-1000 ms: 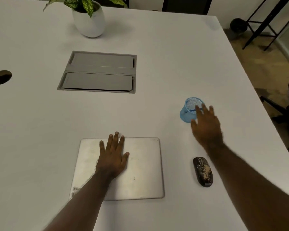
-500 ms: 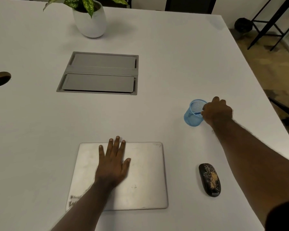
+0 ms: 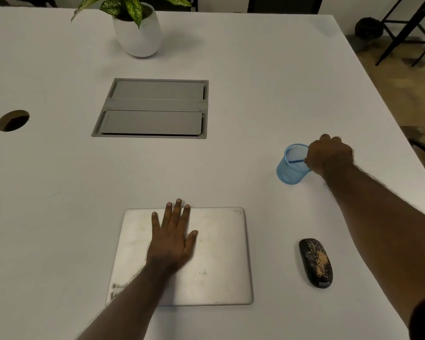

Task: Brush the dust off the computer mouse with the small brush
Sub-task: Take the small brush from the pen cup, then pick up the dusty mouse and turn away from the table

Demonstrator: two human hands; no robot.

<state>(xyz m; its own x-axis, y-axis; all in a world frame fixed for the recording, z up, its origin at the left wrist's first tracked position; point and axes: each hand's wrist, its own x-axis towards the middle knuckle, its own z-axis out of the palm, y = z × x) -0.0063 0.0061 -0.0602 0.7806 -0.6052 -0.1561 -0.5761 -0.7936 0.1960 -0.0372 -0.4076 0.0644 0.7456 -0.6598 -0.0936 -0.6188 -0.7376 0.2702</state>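
Left hand (image 3: 171,238): it is lying flat on the closed laptop (image 3: 216,256), palm down, fingers loosely spread, gripping nothing.
Laptop: it is sitting shut on the white table (image 3: 255,94), near the person; it is taking no part in the cleaning as far as can be seen.
Cup (image 3: 291,165): a blue mesh cup is standing on the table to the right of the laptop and beyond the mouse; a thin blue handle, probably the brush (image 3: 297,161), is showing inside it near the rim.
Right hand (image 3: 330,155): it is reaching over the cup's right rim with the fingers curled downward; they seem to be closing on the blue handle, but the fingertips are hidden, so a firm pinch cannot be confirmed.
Mouse (image 3: 315,262): the dark mouse is lying on the table just right of the laptop, well apart from the cup, and tan dust is covering much of its top.
Progress: the task is looking barely begun; the brush is only being fetched.
Remaining: lifting the brush out, carrying it to the mouse, sweeping the dust off.
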